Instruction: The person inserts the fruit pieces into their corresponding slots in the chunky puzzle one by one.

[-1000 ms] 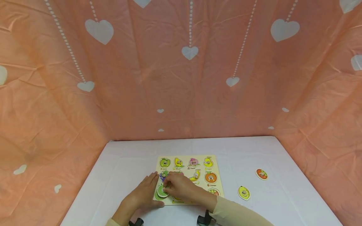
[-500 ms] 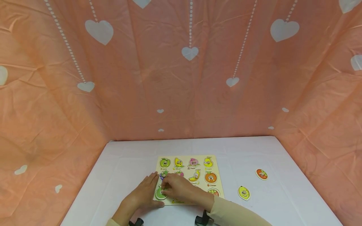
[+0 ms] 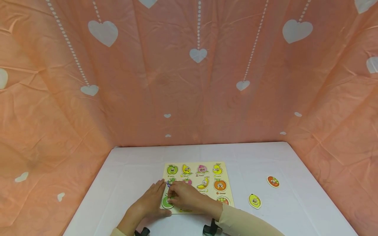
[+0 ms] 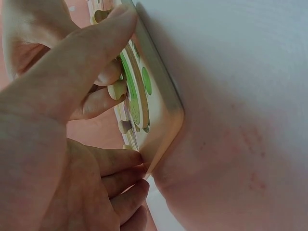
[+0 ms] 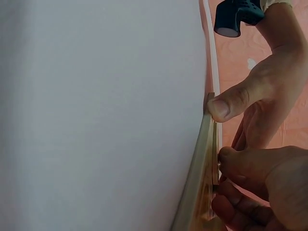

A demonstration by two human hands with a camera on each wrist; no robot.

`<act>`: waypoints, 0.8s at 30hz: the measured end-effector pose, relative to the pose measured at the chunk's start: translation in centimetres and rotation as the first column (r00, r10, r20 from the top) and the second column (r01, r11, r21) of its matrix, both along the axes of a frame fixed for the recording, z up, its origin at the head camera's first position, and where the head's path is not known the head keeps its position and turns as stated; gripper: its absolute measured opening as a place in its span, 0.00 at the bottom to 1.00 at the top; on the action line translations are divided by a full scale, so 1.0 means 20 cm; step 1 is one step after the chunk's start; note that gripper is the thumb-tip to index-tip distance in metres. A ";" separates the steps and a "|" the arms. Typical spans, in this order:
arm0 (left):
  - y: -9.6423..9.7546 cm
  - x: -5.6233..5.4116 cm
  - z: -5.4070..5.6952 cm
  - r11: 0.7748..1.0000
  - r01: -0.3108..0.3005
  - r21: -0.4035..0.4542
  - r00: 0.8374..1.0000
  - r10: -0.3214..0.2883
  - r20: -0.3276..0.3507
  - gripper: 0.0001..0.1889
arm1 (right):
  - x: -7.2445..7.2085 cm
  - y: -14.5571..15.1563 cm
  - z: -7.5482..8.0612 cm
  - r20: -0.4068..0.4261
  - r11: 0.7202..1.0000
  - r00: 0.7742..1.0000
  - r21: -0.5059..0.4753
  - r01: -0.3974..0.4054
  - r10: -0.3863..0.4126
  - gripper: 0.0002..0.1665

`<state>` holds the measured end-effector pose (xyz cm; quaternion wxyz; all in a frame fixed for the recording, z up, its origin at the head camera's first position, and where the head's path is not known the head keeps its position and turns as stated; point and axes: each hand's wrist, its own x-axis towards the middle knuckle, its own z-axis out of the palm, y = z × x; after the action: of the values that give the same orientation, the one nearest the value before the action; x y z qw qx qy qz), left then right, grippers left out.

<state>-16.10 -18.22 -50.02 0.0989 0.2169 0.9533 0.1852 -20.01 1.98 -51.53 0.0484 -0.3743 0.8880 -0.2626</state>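
A wooden fruit knob puzzle board (image 3: 210, 167) lies on the white table. My right hand (image 3: 186, 196) pinches the small knob (image 4: 117, 89) of a round green puzzle piece (image 3: 166, 202) at the board's front left corner. That piece lines up with its green place, partly hidden by my fingers. At the same corner my left hand (image 3: 152, 200) steadies the board, its thumb (image 4: 108, 36) along the front edge and its fairly straight fingers (image 4: 122, 161) against the left edge. Other fruit pieces with knobs sit in the board; my right hand covers part of the front row.
To the board's right lie two loose pieces: a yellow lemon piece (image 3: 255, 201) and an orange-red fruit piece (image 3: 273, 182) farther back. White table surface (image 3: 133, 173) extends on both sides. A peach-coloured cloth with white hearts (image 3: 198, 55) hangs behind and along the sides.
The round green piece has shifted down and slightly left from an offset position into line with its place, my right hand following. My left hand stays still.
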 end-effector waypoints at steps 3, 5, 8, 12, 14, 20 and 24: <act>0.00 0.00 0.00 1.000 -0.003 -0.004 1.000 0.003 0.002 0.61 | 0.00 0.00 0.00 -0.015 1.000 1.000 0.003 -0.002 0.002 0.07; 0.00 0.00 0.00 1.000 -0.007 -0.004 1.000 0.007 0.010 0.62 | 0.00 0.00 -0.01 -0.024 1.000 1.000 0.003 -0.005 0.005 0.07; 0.00 0.00 0.00 1.000 -0.017 -0.002 0.999 0.017 0.028 0.62 | 0.00 0.00 -0.02 -0.029 1.000 1.000 0.003 -0.009 0.009 0.06; 0.01 0.00 0.01 1.000 -0.031 0.001 0.998 0.030 0.051 0.62 | -0.01 0.00 -0.02 -0.026 1.000 1.000 -0.005 -0.012 0.012 0.05; 0.01 0.00 0.01 1.000 -0.032 0.001 0.998 0.031 0.051 0.62 | 0.00 0.00 -0.02 -0.021 1.000 1.000 -0.005 -0.010 0.010 0.05; 0.00 0.00 0.01 1.000 -0.022 0.003 0.999 0.022 0.047 0.62 | 0.00 0.00 -0.02 -0.012 1.000 1.000 0.007 -0.002 0.002 0.05; 0.00 0.00 0.01 1.000 -0.014 0.001 0.999 0.014 0.042 0.62 | 0.00 0.00 -0.02 -0.023 1.000 1.000 0.019 0.007 -0.006 0.05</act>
<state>-16.07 -18.14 -49.82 0.1176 0.2064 0.9523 0.1913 -19.91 1.89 -51.83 0.0408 -0.3739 0.8922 -0.2499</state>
